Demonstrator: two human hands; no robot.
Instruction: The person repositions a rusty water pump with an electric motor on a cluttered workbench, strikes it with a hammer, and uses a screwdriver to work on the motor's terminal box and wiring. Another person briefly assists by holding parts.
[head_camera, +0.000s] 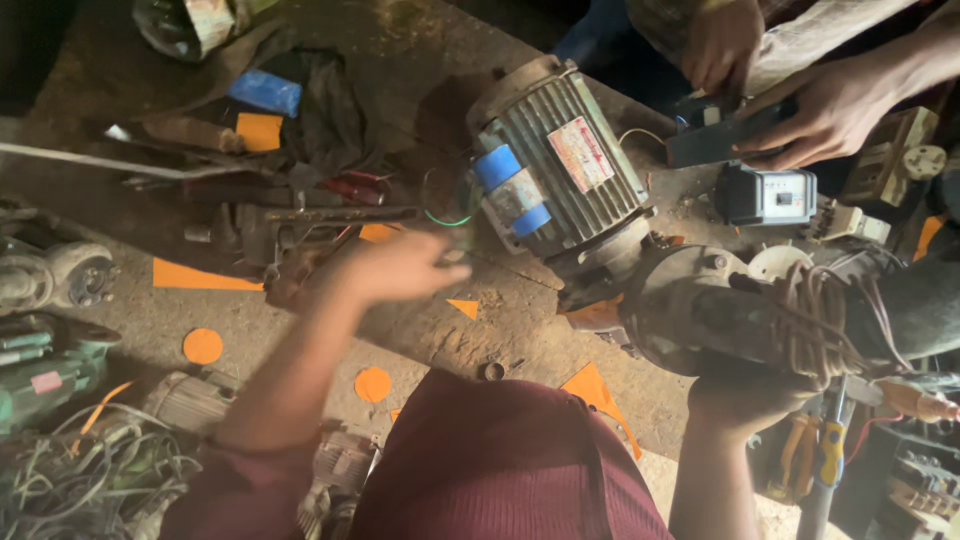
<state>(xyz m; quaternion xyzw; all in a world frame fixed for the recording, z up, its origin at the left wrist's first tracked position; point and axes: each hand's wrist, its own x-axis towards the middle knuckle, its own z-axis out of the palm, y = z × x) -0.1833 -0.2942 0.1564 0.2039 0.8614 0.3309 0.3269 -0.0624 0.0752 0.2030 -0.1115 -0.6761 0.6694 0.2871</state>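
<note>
My left hand (400, 268) is blurred and hovers over the dirty workbench (300, 320). It is just left of a grey ribbed electric motor (575, 175) that carries a blue-ended capacitor (512, 190). A thin green wire loop (443, 218) lies just above its fingers. Whether it holds anything is unclear. My right hand (745, 398) grips from below a dark round motor housing (700, 300) with copper windings (820, 320) showing at its right end. This housing lies against the grey motor's lower right end.
Another person's two hands (830, 110) hold a dark flat part (715, 142) at the top right, above a small grey meter box (768, 195). Orange paper scraps (203, 346), hand tools (300, 215), a green machine (45, 365), tangled wires (80, 480) and pliers (815, 455) lie about.
</note>
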